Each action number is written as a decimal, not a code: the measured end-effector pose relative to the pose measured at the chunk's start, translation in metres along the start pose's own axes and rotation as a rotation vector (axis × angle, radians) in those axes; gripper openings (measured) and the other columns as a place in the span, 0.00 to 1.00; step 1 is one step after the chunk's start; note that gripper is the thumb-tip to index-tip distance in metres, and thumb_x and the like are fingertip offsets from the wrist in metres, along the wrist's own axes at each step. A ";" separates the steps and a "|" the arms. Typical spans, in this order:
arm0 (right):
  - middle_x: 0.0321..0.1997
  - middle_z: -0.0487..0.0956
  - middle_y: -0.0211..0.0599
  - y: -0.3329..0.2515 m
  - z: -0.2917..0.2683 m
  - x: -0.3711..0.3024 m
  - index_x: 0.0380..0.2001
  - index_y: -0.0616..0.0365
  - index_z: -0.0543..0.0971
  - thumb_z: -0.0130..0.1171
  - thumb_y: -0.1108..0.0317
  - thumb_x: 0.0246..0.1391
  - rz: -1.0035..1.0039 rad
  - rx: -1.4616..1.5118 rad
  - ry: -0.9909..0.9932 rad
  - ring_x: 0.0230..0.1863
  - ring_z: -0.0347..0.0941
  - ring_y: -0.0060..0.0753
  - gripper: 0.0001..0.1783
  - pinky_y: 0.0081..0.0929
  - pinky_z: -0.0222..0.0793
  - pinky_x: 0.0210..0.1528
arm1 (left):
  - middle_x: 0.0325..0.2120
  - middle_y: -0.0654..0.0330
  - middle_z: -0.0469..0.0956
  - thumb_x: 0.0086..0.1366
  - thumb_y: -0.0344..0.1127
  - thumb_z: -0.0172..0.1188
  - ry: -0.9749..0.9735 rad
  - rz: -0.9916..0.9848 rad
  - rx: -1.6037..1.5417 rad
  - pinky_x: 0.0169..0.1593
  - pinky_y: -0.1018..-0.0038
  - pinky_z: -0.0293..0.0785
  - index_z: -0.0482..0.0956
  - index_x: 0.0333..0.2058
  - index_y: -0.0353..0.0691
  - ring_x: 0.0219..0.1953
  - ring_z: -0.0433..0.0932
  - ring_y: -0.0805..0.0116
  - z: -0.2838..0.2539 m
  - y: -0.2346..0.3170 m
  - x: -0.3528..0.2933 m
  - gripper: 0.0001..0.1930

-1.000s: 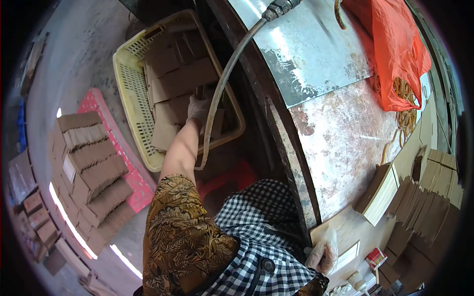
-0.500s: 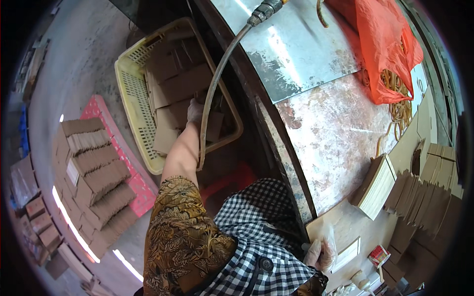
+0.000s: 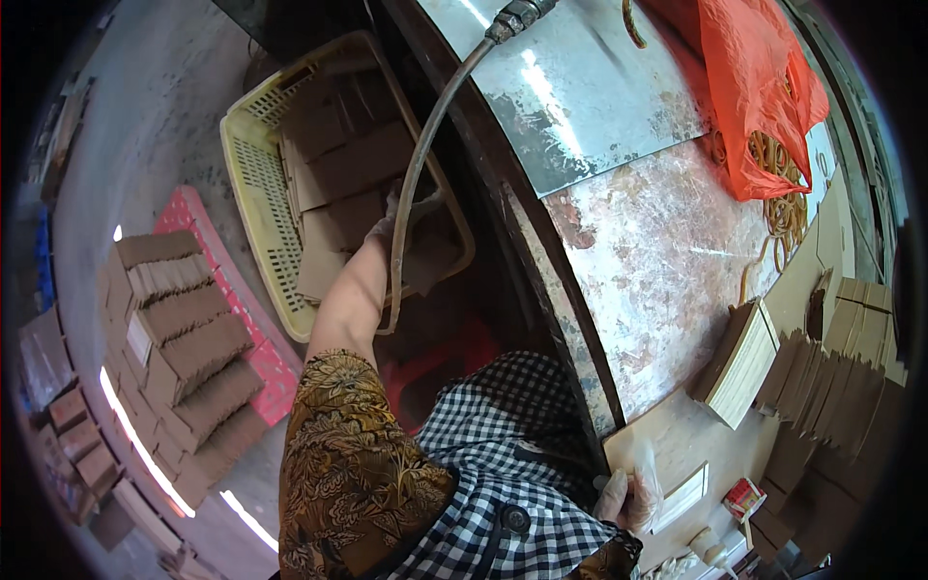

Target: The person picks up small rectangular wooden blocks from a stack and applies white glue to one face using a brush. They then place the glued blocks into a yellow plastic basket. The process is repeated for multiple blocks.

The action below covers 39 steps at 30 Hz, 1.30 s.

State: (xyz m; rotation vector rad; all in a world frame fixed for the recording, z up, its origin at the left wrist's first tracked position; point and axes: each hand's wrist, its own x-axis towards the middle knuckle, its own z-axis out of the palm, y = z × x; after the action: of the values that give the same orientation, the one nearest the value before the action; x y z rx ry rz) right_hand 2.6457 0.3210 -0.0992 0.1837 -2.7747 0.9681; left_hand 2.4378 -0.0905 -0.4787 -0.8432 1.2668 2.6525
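Observation:
Down in a yellow plastic basket (image 3: 253, 184), my left hand (image 3: 394, 220) reaches among flat brown cardboard pieces (image 3: 362, 159). A grey hose (image 3: 422, 145) crosses in front of that hand and hides part of it. Its thumb and fingers look spread apart over the cardboard, in shadow. My right hand (image 3: 630, 495), in a thin clear glove, rests low at the near edge of the worktable (image 3: 667, 261). Its fingers are curled in; a small grey tip shows beside them, too little to name. Close by lies a white-faced flat piece (image 3: 681, 498).
A red plastic bag (image 3: 759, 87) spilling tan rubber bands (image 3: 781, 217) sits at the table's far right. Cardboard stacks (image 3: 831, 387) stand at the right, beside a pale-faced block (image 3: 742, 377). On the left floor, more cardboard bundles (image 3: 193, 338) lie on a pink sheet (image 3: 275, 377).
My left hand has shifted slightly right within the basket, its fingers reaching further past the hose. The basket sits slightly further left in the picture. My right hand stays about where it was.

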 end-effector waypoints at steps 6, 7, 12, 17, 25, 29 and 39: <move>0.55 0.76 0.58 -0.003 -0.006 -0.001 0.55 0.48 0.71 0.53 0.74 0.62 0.061 -0.010 -0.077 0.20 0.76 0.24 0.19 0.20 0.73 0.23 | 0.63 0.53 0.58 0.36 0.31 0.82 0.319 0.060 0.489 0.63 0.70 0.66 0.49 0.66 0.39 0.65 0.60 0.60 0.029 0.018 -0.036 0.61; 0.55 0.76 0.58 -0.008 -0.006 0.000 0.55 0.47 0.71 0.53 0.74 0.62 0.097 -0.039 -0.080 0.20 0.75 0.24 0.19 0.20 0.73 0.23 | 0.64 0.52 0.56 0.35 0.31 0.82 0.287 0.052 0.474 0.66 0.68 0.62 0.43 0.67 0.36 0.66 0.58 0.59 0.033 0.023 -0.038 0.65; 0.47 0.79 0.54 -0.017 -0.006 0.008 0.54 0.50 0.73 0.55 0.75 0.58 0.093 -0.091 -0.067 0.18 0.74 0.25 0.20 0.23 0.72 0.23 | 0.65 0.50 0.56 0.32 0.31 0.82 0.428 -0.040 0.453 0.67 0.64 0.61 0.40 0.69 0.38 0.66 0.59 0.56 0.052 0.027 -0.047 0.69; 0.33 0.84 0.46 -0.018 0.001 0.013 0.50 0.55 0.78 0.62 0.78 0.51 0.016 -0.084 0.025 0.15 0.73 0.29 0.21 0.29 0.69 0.24 | 0.62 0.49 0.62 0.31 0.36 0.82 0.500 -0.071 0.724 0.65 0.63 0.66 0.49 0.67 0.38 0.64 0.64 0.54 0.084 0.054 -0.059 0.64; 0.36 0.85 0.47 -0.021 0.000 0.015 0.50 0.52 0.75 0.61 0.79 0.50 0.055 -0.038 0.013 0.14 0.74 0.31 0.22 0.29 0.71 0.25 | 0.59 0.51 0.65 0.38 0.29 0.78 0.391 -0.016 0.715 0.60 0.65 0.71 0.55 0.64 0.37 0.59 0.69 0.58 0.024 0.023 -0.024 0.54; 0.38 0.84 0.48 -0.018 0.004 0.015 0.49 0.49 0.75 0.61 0.79 0.51 0.019 0.015 0.051 0.14 0.75 0.30 0.21 0.28 0.72 0.24 | 0.56 0.53 0.68 0.41 0.24 0.75 0.291 0.023 0.579 0.57 0.66 0.74 0.58 0.62 0.38 0.56 0.72 0.60 -0.014 0.010 -0.014 0.48; 0.46 0.82 0.52 -0.019 0.004 0.014 0.52 0.51 0.74 0.58 0.80 0.53 0.109 0.031 -0.006 0.17 0.76 0.26 0.23 0.22 0.74 0.22 | 0.45 0.54 0.78 0.53 0.32 0.72 -0.003 0.330 0.535 0.49 0.64 0.77 0.69 0.54 0.36 0.45 0.78 0.61 -0.060 0.029 -0.059 0.30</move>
State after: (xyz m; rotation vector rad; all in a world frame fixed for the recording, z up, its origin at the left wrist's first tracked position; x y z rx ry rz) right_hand 2.6345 0.3026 -0.0878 0.0404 -2.8018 1.0387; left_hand 2.5050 -0.1446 -0.4588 -0.5848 2.1309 2.3107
